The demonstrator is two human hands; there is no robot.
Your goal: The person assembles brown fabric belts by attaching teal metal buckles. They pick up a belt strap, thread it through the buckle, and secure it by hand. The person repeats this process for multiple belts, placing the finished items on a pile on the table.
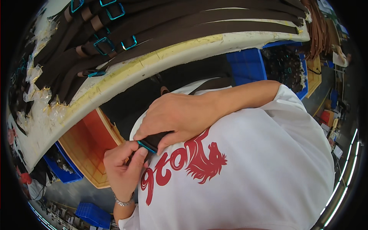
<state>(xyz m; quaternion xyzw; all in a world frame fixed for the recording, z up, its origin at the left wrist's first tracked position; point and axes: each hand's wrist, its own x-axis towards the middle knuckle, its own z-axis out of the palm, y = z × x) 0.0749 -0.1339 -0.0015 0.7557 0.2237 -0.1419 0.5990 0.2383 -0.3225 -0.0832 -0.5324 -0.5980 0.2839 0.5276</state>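
Observation:
A dark belt with a teal metal buckle (147, 147) is held close against my white shirt. My left hand (124, 163), with a bracelet at its wrist, is closed in a pinch at the buckle's left end. From the other side my right hand (176, 117) is closed around the dark strap (159, 138) just behind the buckle. Its thumb lies along the near edge and its fingers along the far edge. The back of my right hand hides most of the strap, though a length of dark strap (211, 85) shows beyond its wrist.
Across the front stands a pale, worn table edge (145, 63). Several dark belts (214, 28) with teal buckles (104, 45) lie on it, with clear plastic scraps (38, 101) at left. Below are an orange bin (90, 142) and a blue bin (245, 65). Brown straps (318, 30) hang at far right.

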